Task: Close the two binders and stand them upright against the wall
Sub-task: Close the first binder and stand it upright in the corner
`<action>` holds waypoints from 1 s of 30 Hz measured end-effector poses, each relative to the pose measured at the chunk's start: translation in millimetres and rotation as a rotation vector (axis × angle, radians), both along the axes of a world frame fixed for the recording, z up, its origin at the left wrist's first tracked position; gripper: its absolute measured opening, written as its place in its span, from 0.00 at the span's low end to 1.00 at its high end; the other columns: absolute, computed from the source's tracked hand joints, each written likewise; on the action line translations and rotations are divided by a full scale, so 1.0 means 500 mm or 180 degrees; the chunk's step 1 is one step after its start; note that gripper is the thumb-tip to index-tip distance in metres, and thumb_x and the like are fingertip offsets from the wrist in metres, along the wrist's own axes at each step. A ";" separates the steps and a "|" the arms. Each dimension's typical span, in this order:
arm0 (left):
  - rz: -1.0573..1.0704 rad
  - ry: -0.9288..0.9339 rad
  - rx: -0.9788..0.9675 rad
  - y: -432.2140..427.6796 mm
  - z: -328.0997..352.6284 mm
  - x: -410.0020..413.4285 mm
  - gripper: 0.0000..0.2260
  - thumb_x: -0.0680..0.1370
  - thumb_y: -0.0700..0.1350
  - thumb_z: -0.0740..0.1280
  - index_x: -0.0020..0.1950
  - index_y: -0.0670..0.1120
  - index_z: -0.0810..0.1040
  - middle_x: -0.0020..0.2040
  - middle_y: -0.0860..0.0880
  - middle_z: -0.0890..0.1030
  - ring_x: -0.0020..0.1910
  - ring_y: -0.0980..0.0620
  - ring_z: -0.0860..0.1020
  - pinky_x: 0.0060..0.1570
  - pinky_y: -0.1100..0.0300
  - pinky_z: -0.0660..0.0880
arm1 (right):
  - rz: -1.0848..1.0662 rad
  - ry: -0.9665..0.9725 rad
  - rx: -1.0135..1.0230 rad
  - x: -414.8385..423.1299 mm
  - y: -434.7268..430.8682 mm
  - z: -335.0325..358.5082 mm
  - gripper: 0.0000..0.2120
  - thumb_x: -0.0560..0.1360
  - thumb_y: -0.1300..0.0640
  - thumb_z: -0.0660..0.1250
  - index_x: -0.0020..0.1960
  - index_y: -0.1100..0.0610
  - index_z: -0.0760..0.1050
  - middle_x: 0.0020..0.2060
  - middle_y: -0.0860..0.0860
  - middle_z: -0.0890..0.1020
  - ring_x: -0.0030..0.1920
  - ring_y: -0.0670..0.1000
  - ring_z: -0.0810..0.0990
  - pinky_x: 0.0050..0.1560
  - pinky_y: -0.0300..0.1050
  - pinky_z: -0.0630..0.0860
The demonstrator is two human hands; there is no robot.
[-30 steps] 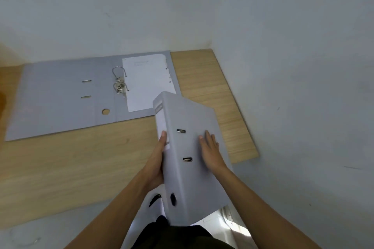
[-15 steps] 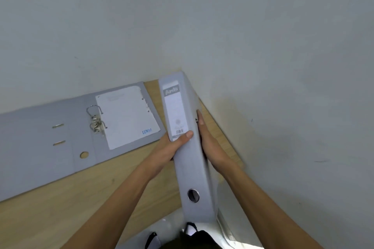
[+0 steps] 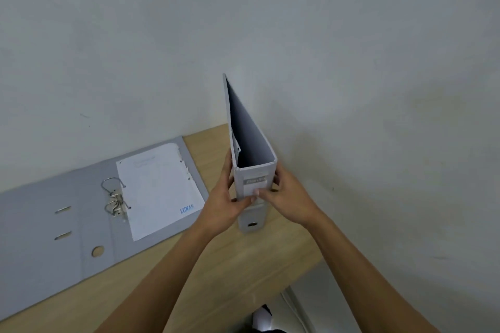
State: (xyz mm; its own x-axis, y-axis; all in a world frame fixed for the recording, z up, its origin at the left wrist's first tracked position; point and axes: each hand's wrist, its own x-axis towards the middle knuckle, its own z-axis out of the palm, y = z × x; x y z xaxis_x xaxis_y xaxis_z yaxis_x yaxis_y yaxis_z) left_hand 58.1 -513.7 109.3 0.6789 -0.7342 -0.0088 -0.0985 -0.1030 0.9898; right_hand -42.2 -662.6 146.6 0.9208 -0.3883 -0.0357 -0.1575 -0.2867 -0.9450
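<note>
While both hands, left hand and right hand, clasp the closed binder upright near the wall, the open binder lies flat left of it, unclosed.

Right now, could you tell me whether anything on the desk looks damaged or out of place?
Yes. The open binder lies flat, and its top sheet has a torn, ragged edge by the punch holes at the upper right. The closed binder stands upright by the wall, held by both hands.
</note>
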 end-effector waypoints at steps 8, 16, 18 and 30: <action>-0.0346 -0.0203 0.0649 -0.103 -0.026 0.058 0.52 0.73 0.44 0.77 0.83 0.54 0.43 0.79 0.51 0.67 0.75 0.49 0.70 0.69 0.50 0.75 | -0.0313 0.0145 0.0119 0.015 -0.112 -0.024 0.26 0.66 0.47 0.76 0.62 0.36 0.73 0.58 0.37 0.82 0.61 0.39 0.79 0.58 0.39 0.79; -0.0099 -0.0224 0.0824 -0.188 -0.048 0.102 0.50 0.74 0.44 0.76 0.83 0.48 0.43 0.77 0.47 0.70 0.72 0.45 0.73 0.67 0.47 0.76 | -0.1004 0.0343 0.0213 0.065 -0.135 -0.070 0.22 0.62 0.37 0.73 0.45 0.47 0.68 0.44 0.48 0.80 0.44 0.46 0.82 0.42 0.49 0.84; -0.0078 -0.0214 0.0792 -0.209 -0.045 0.118 0.50 0.74 0.44 0.76 0.84 0.48 0.43 0.78 0.48 0.68 0.73 0.46 0.72 0.67 0.52 0.75 | -0.1012 0.0300 0.0407 0.080 -0.140 -0.077 0.22 0.63 0.37 0.72 0.45 0.49 0.67 0.44 0.49 0.80 0.45 0.48 0.83 0.46 0.56 0.84; 0.0143 -0.0176 0.0800 -0.322 -0.035 0.189 0.50 0.75 0.40 0.76 0.84 0.49 0.42 0.79 0.47 0.65 0.76 0.45 0.68 0.71 0.47 0.72 | -0.1096 0.0118 0.0869 0.159 -0.216 -0.088 0.07 0.73 0.50 0.68 0.51 0.48 0.75 0.51 0.47 0.82 0.52 0.44 0.82 0.51 0.47 0.82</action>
State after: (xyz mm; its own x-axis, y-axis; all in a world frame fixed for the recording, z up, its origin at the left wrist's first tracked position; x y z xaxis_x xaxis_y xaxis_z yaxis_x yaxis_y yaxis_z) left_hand 152.6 -674.7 91.6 0.7154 -0.6827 -0.1491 -0.1416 -0.3506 0.9257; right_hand 37.3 -770.4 102.4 0.7356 -0.6440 -0.2102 -0.2354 0.0479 -0.9707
